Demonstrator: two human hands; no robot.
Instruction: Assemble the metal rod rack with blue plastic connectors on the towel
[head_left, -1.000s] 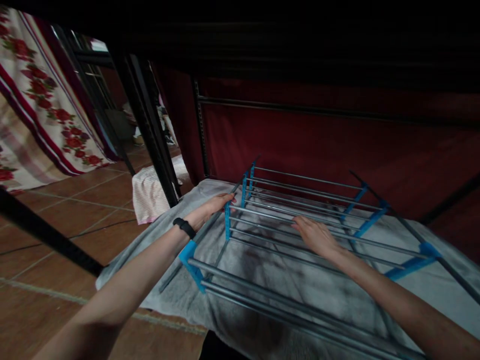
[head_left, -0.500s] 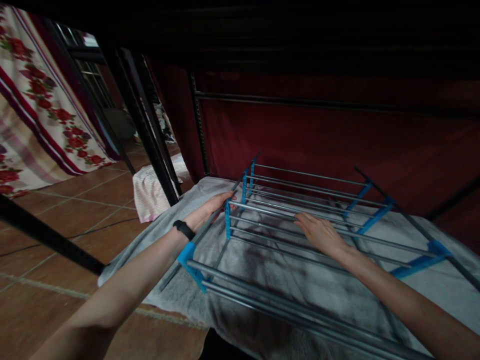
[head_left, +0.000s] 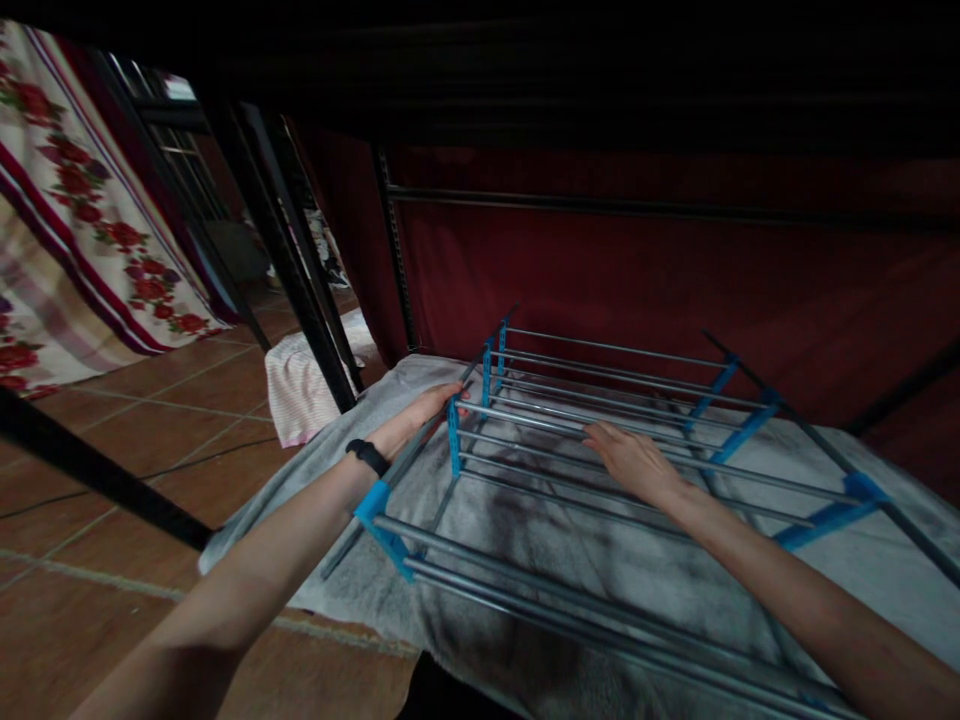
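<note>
A rack of grey metal tubes [head_left: 540,412] with blue plastic connectors [head_left: 455,440] lies on its side over a grey blanket [head_left: 517,530]. My left hand [head_left: 435,402], with a black band on the wrist, grips the rack's left side pole beside one blue connector; part of its fingers is hidden behind the connector. Around a middle cross tube my right hand [head_left: 628,462] is closed, fingers together and pointing left, their tips partly out of sight. Blue connectors [head_left: 832,512] also join the tubes to the right-hand pole.
Black metal posts [head_left: 289,250] and a dark overhead frame [head_left: 570,80] enclose the blanket. Dark red cloth [head_left: 645,270] hangs behind. On the left are a tiled floor [head_left: 127,450], a striped cloth [head_left: 300,390], a flowered curtain [head_left: 90,210] and a thin cable [head_left: 142,474].
The rack's right end has shifted slightly to the left, and my right hand has moved a little left with it. My left hand stays at the same connector.
</note>
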